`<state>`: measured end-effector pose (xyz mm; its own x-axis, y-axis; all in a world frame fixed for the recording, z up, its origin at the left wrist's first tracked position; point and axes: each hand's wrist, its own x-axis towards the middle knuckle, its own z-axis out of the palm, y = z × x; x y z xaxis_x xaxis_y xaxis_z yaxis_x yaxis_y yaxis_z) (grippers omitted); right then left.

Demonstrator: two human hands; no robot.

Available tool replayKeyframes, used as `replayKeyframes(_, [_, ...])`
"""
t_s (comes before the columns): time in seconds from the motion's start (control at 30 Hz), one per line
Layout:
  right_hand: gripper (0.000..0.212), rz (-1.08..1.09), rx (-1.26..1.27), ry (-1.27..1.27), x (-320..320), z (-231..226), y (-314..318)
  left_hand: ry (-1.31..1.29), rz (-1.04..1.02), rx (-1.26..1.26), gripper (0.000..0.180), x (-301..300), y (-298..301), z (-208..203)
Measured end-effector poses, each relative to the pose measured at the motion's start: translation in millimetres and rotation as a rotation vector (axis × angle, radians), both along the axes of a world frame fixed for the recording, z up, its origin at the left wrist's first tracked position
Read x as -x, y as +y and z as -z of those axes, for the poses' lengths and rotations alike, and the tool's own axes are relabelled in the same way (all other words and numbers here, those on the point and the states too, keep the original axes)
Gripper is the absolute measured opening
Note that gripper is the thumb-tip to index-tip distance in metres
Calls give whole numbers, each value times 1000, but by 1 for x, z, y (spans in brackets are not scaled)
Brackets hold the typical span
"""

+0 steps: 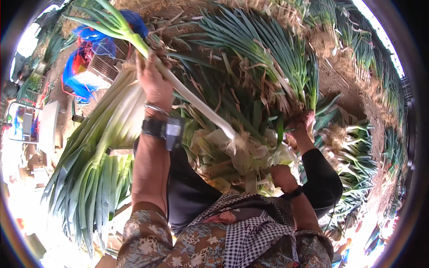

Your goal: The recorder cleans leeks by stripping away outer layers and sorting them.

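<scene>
My left hand (pixel 154 82) is wrapped round a long green onion (pixel 201 109) at the upper left. Its white shaft slants down to the right and ends in a tuft of roots; its green leaves point up and left. My right hand (pixel 283 177) is closed in a fist low on the right, beside pale peeled leaves (pixel 250 156). Whatever its fingers may hold is hidden. Under my left forearm lies a big bundle of green onions (pixel 107 129), white ends up and leaves hanging toward me. Another heap of green onions (pixel 272 58) with dry outer leaves lies ahead.
More onion bundles line the far right (pixel 357 58), and a pile with roots (pixel 348 152) lies beside my right leg (pixel 324 176). Blue netting (pixel 80 80) and a crate (pixel 105 67) stand at the upper left. A metal-framed chair (pixel 27 123) is at the far left.
</scene>
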<state>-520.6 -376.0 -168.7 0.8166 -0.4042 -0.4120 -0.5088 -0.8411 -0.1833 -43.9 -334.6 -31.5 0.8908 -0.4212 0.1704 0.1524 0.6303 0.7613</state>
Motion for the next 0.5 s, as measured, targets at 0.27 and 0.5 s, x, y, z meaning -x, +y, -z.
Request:
replayKeyframes(0.27, [39, 261, -492, -955, -164, -108, -17, 22, -42, -56, 18, 81, -23, -1])
replayKeyframes(0.5, [26, 324, -636, -826, -211, -114, -5, -277, 265, -311, 52, 126, 10, 12])
